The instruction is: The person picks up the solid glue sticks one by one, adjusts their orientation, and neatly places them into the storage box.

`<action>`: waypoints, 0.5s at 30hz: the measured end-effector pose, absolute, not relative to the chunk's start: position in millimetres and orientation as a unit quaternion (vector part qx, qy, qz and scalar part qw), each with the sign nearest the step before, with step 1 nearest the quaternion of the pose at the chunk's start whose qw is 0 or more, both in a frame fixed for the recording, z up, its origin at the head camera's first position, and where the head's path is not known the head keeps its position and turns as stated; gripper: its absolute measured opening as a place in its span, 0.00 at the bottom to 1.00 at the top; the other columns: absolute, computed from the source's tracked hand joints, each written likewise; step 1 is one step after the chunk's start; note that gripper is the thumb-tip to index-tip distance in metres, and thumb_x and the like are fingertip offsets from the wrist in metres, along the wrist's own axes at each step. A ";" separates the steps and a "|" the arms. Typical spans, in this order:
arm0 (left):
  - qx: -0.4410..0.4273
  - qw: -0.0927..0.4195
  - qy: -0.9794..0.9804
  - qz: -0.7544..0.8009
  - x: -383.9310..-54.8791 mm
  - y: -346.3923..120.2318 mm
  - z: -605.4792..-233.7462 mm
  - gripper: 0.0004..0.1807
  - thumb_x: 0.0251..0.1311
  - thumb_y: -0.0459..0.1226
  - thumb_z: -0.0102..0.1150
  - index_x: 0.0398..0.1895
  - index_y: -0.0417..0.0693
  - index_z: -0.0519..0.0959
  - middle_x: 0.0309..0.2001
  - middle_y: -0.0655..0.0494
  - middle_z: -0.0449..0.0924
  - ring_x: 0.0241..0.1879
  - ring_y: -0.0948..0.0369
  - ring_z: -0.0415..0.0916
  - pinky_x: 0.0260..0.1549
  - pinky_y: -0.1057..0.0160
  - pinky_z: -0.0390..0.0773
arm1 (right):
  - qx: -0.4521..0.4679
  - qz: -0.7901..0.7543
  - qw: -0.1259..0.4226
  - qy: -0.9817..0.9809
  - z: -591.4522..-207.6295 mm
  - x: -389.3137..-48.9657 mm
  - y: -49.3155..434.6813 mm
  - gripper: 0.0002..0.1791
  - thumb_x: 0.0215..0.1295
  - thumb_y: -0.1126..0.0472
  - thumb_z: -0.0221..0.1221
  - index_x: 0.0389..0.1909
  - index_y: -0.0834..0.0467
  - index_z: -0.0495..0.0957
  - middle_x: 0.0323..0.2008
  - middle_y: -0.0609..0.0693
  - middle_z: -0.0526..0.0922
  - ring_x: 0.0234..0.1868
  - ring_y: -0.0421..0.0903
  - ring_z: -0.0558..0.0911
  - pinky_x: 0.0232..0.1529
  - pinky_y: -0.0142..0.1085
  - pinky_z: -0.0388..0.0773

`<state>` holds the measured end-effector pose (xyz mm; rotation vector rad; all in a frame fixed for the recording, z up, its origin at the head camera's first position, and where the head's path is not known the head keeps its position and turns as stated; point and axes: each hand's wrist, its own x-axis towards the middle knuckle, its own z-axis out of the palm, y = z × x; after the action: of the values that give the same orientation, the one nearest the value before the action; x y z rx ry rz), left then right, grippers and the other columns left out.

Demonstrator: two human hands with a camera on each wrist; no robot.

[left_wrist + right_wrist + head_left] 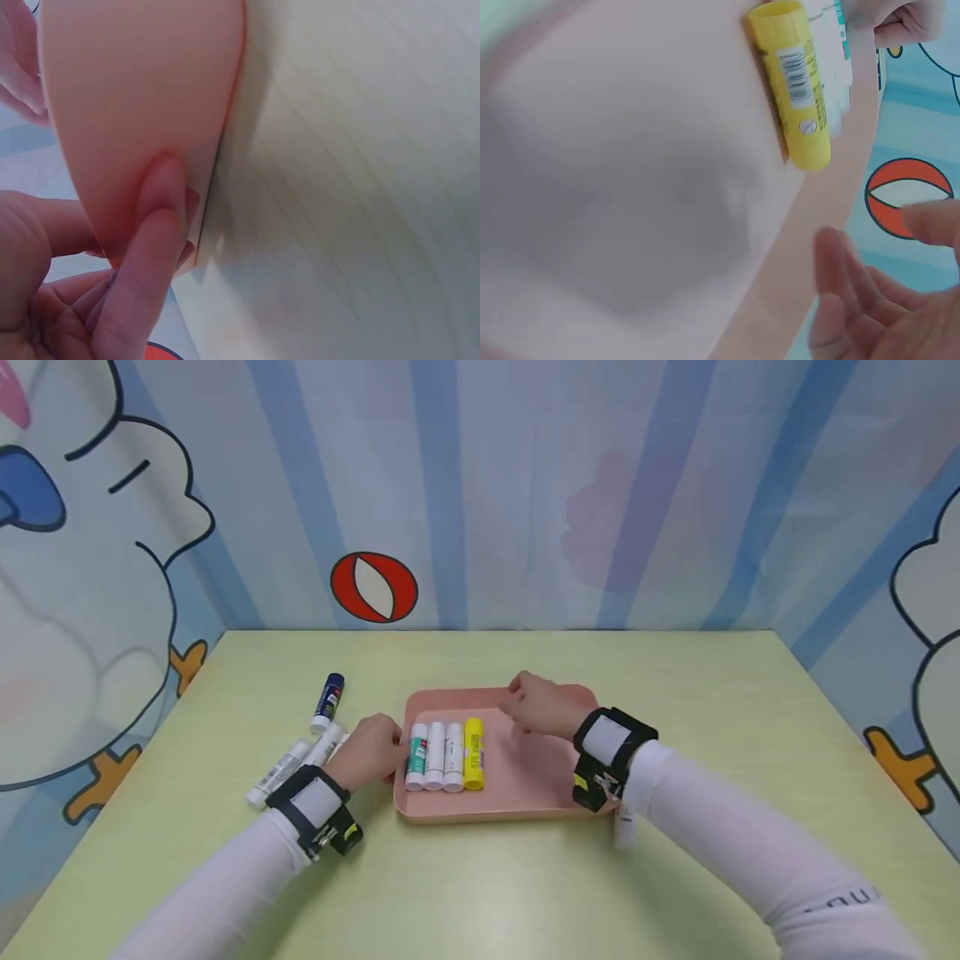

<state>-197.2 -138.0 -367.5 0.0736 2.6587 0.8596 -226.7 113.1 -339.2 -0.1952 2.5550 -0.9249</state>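
A pink tray point(517, 817) lies on the table with a row of glue sticks along its left side. A teal-and-white glue stick point(417, 758) comes first, then two white glue sticks point(453, 760), then a yellow glue stick point(473, 754). My left hand point(367, 750) grips the tray's left rim; in the left wrist view its fingers point(142, 270) press the outside wall. Over the tray's back right part hovers my right hand point(543, 704), fingers loosely bent with nothing between them. The right wrist view shows that hand apart from the yellow stick.
Left of the tray lie a dark blue glue stick point(328, 702) and several white ones point(279, 774), partly behind the left hand. Another white stick point(624, 828) shows below the right wrist, beside the tray's front right corner. A printed wall point(510, 493) borders the table's back.
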 end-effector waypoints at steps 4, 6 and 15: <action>0.027 0.173 0.938 0.300 -197.9 -137.6 -367.4 0.08 0.66 0.32 0.53 0.36 0.36 0.81 0.25 0.51 0.79 0.22 0.58 0.76 0.19 0.67 0.70 | -0.091 -0.340 0.116 0.929 -330.3 -213.9 143.4 0.25 0.74 0.52 0.51 0.63 0.64 0.64 0.49 0.60 0.78 0.41 0.51 0.80 0.41 0.42 0.77; 0.027 0.171 0.938 0.299 -198.4 -137.6 -367.3 0.08 0.66 0.32 0.53 0.35 0.36 0.81 0.24 0.51 0.79 0.21 0.58 0.76 0.19 0.67 0.70 | -0.106 -0.338 0.084 0.932 -327.5 -208.0 160.5 0.24 0.74 0.53 0.51 0.62 0.64 0.65 0.49 0.61 0.77 0.43 0.53 0.80 0.40 0.43 0.77; 0.023 0.169 0.938 0.303 -199.9 -138.2 -371.4 0.09 0.66 0.32 0.53 0.31 0.38 0.80 0.23 0.51 0.79 0.20 0.59 0.75 0.18 0.67 0.70 | -0.195 -0.216 -0.026 0.956 -336.7 -183.7 233.3 0.19 0.70 0.60 0.57 0.56 0.66 0.70 0.48 0.61 0.76 0.45 0.55 0.78 0.40 0.47 0.77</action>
<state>-199.9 -138.2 -371.4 0.0662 2.6651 0.8601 -183.7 233.3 -336.7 -0.6233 3.0560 -0.6905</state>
